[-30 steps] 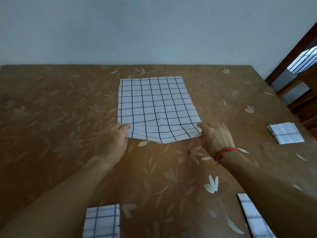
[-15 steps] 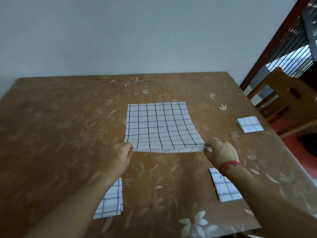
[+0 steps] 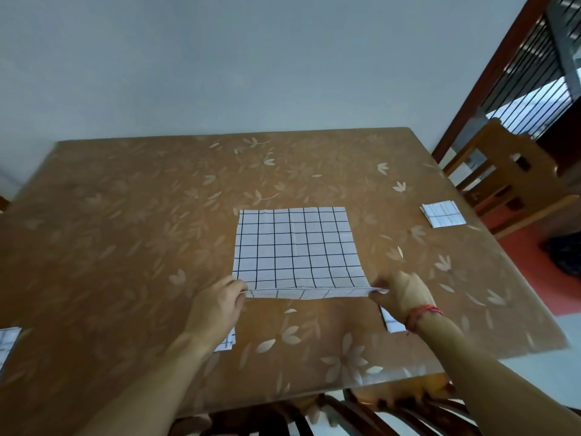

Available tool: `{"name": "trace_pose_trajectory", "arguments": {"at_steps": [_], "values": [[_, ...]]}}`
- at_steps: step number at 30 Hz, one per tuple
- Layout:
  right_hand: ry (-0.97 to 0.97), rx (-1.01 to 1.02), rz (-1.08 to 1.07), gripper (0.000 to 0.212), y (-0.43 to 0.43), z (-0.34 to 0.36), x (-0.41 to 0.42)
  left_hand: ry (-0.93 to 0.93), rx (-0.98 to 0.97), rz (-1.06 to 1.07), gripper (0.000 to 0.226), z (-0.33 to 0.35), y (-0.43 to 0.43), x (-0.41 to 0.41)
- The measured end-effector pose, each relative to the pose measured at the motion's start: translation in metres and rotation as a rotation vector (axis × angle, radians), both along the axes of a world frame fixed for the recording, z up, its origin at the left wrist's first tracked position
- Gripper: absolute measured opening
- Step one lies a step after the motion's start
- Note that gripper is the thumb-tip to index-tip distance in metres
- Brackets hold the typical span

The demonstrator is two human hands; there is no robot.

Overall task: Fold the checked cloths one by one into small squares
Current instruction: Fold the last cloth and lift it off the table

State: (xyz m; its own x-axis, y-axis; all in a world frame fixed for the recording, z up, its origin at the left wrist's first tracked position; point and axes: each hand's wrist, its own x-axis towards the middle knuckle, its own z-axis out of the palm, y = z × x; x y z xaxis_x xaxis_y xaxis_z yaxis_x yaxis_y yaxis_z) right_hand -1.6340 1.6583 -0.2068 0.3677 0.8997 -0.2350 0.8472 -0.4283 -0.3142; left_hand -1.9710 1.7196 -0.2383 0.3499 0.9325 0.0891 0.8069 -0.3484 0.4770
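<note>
A white cloth with dark checks [image 3: 295, 247] lies spread in the middle of the brown flowered table [image 3: 125, 231]. Its near edge is raised off the table, showing the underside. My left hand [image 3: 217, 305] pinches the near left corner. My right hand [image 3: 401, 294], with a red thread on the wrist, pinches the near right corner. The far edge of the cloth lies flat on the table.
A folded checked square [image 3: 442, 214] sits near the table's right edge. Other checked pieces peek out under my left wrist [image 3: 227, 343], under my right wrist [image 3: 391, 322] and at the left frame edge [image 3: 7, 343]. A wooden chair [image 3: 515, 180] stands to the right, another below the near edge.
The near edge of the cloth has come up off the table between my two hands. The view has tilted up and pulled back, showing more of the table and the chair.
</note>
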Motion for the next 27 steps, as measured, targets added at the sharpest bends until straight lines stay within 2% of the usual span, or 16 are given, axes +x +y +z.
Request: {"name": "trace_pose_trajectory", "arguments": {"at_steps": [8, 19, 27], "values": [[0.072, 0.098, 0.017, 0.004, 0.020, 0.000, 0.000, 0.024, 0.032, 0.002, 0.013, 0.011, 0.023, -0.003], [0.311, 0.271, -0.306, 0.011, 0.096, -0.014, 0.008, 0.013, 0.075, 0.039, 0.019, 0.010, 0.109, 0.018], [0.245, 0.305, -0.288, 0.018, 0.162, -0.052, 0.016, -0.033, 0.093, 0.013, 0.049, -0.021, 0.179, 0.038]]}}
